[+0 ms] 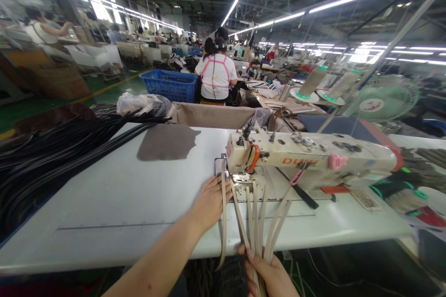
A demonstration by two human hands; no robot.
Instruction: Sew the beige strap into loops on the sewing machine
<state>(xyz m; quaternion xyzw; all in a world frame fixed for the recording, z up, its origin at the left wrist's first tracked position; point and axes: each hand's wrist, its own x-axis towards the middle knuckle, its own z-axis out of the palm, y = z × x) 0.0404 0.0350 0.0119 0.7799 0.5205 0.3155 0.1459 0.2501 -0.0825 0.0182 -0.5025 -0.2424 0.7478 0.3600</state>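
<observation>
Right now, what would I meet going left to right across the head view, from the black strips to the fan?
Black strips → grey-brown piece → left hand → right hand → pink block → fan.

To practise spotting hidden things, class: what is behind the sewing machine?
Beyond the sewing machine, a pale green fan and two thread cones show. Whatever lies close behind the machine's body is covered and cannot be seen.
</observation>
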